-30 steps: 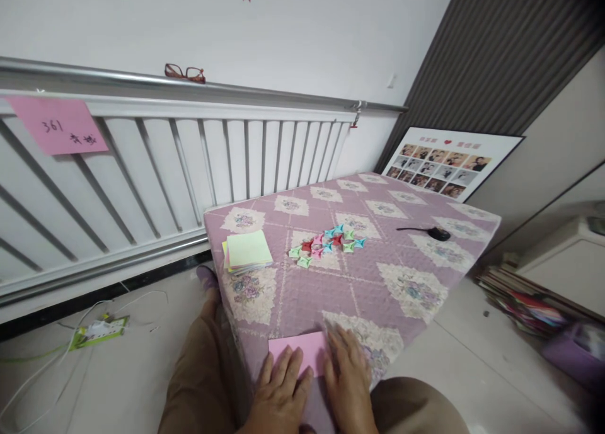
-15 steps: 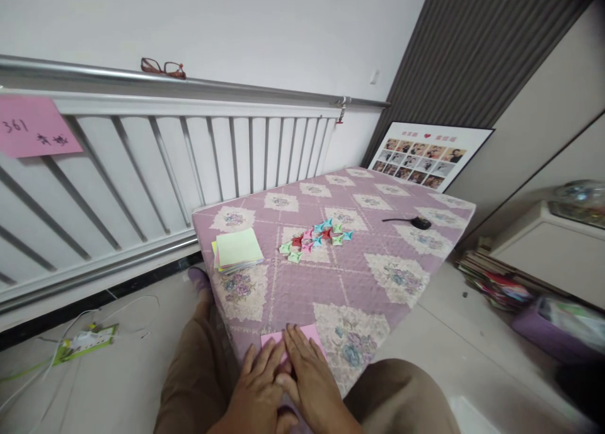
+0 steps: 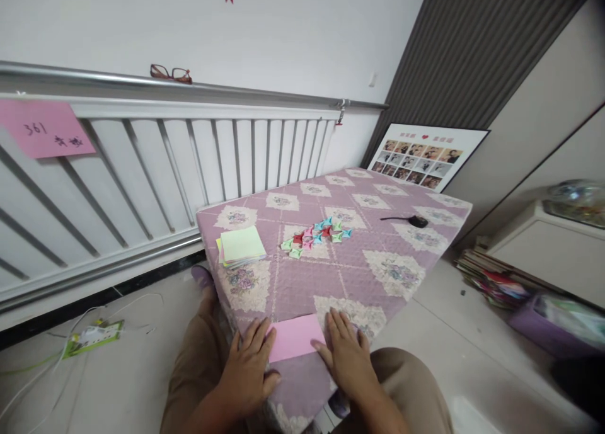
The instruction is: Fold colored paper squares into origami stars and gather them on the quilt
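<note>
A pink sheet of paper [image 3: 297,338], folded into a flat rectangle, lies near the close corner of the cloth-covered table [image 3: 312,289]. My left hand [image 3: 250,358] rests at its left edge with the fingers stretched out. On the other side my right hand [image 3: 347,352] lies with its fingers spread, the thumb touching the paper's right edge. Further up the table are several small folded paper pieces [image 3: 317,231] in green, pink, red and blue. A stack of coloured paper squares [image 3: 242,245], light green on top, sits to their left.
A black object with a thin handle [image 3: 418,221] lies toward the table's right side. The radiator [image 3: 227,157] runs along the left edge, with glasses [image 3: 171,74] on the pipe above. A photo board [image 3: 428,155] leans at the far end. A power strip [image 3: 92,338] lies on the floor.
My hands were together, pressing over the pink paper. They have moved apart to its left and right edges, uncovering the paper. The view has shifted slightly.
</note>
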`<state>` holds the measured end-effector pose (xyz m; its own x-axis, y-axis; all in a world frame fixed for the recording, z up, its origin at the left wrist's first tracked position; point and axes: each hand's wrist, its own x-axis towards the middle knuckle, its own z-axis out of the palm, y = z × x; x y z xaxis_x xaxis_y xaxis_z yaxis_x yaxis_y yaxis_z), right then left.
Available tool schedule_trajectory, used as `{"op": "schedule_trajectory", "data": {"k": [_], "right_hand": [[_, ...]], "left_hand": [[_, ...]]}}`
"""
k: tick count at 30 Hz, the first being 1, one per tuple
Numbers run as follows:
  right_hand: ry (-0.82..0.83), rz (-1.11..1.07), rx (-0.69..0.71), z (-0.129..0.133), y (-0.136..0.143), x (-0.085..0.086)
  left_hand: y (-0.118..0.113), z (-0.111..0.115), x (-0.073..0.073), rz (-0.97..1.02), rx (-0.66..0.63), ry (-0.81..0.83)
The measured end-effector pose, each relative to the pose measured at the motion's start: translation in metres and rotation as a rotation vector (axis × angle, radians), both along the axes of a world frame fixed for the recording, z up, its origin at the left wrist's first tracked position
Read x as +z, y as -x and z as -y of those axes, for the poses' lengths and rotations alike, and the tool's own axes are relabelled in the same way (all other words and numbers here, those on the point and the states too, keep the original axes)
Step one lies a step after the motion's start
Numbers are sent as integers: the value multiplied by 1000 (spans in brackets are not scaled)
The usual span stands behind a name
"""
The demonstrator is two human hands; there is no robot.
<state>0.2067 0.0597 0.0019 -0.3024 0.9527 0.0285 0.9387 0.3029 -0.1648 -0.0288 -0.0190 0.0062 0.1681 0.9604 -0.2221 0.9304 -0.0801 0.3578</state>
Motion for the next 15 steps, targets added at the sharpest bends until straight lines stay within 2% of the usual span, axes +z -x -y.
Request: {"op": "schedule_trajectory", "data": {"k": [1, 3, 5, 8, 11, 15], "right_hand": [[-62, -26, -45, 3, 1, 1], [-180, -105, -44, 14, 8, 1], [-231, -210, 92, 28, 22, 1], [-195, -330, 227, 45, 44, -3], [-202, -415, 214, 53, 57, -10], [-213, -436, 184, 52, 57, -16]], "left_hand": [[0, 0, 0, 1, 4, -9], [0, -1, 0, -3, 15, -37], [1, -3, 1, -7, 19, -85], [1, -7, 2, -32, 1, -170], [0, -11, 1, -71, -21, -239], [0, -13, -2, -61, -160, -346]]}}
